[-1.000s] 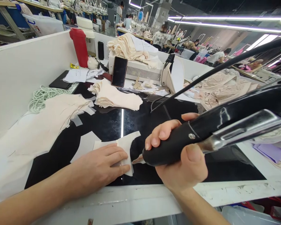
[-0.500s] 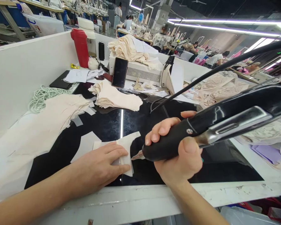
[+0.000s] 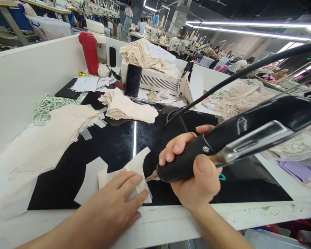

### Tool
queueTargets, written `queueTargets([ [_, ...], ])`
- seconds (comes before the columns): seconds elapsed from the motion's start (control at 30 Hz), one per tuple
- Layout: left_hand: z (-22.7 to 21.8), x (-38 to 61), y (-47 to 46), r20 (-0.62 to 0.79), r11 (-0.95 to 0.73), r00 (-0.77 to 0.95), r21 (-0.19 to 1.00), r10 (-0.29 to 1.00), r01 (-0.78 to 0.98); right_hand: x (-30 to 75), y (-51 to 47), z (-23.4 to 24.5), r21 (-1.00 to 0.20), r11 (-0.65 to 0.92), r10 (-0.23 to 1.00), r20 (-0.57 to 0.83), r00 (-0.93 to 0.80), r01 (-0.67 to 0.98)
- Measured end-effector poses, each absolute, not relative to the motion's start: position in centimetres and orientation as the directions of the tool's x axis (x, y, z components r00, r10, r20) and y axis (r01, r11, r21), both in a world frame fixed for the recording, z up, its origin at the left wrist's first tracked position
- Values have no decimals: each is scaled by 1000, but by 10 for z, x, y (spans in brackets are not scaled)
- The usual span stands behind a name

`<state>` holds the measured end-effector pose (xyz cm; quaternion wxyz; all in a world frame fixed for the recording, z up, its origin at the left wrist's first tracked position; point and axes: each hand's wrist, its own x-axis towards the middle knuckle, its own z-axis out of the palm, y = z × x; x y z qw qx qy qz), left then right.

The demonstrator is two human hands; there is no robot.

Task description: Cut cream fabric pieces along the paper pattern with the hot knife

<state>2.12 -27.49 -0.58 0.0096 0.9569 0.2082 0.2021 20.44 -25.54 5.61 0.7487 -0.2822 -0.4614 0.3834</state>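
My left hand (image 3: 119,199) lies flat with fingers stretched over a folded cream fabric piece (image 3: 140,164), pressing it onto the black glossy board (image 3: 119,136). Part of the fabric is hidden beneath the fingers. A white paper-like sheet (image 3: 89,181) shows under its left side. Wrapped round a corded black handheld tool (image 3: 182,164) with a metal lever along its body is my right hand (image 3: 194,183), thumb near the lever. The tool's pointed metal tip (image 3: 151,177) is at the fabric's right edge; whether it touches is too fine to tell.
Behind lies a stack of cream pieces (image 3: 131,107); more cream fabric (image 3: 64,128) spreads at left. A phone (image 3: 133,80) leans on a white vented box (image 3: 158,83). The tool's black cable (image 3: 212,91) arches across the right. A red cup (image 3: 89,52) stands back left.
The fabric has turned and slid slightly toward me and left, with my left hand moving along. The tool has shifted a little left and down, its tip still by the fabric's edge.
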Motion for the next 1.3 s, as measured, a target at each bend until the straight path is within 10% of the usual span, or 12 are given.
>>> queueTargets([
  [0.43, 1, 20, -267, 430, -921, 828, 20, 360, 390, 204, -263, 56, -780, 535, 844, 477, 245, -325],
  [1.3, -7, 3, -225, 347, -927, 878, 295, 329, 231, 204, -259, 62, -773, 551, 831, 476, 287, -315],
])
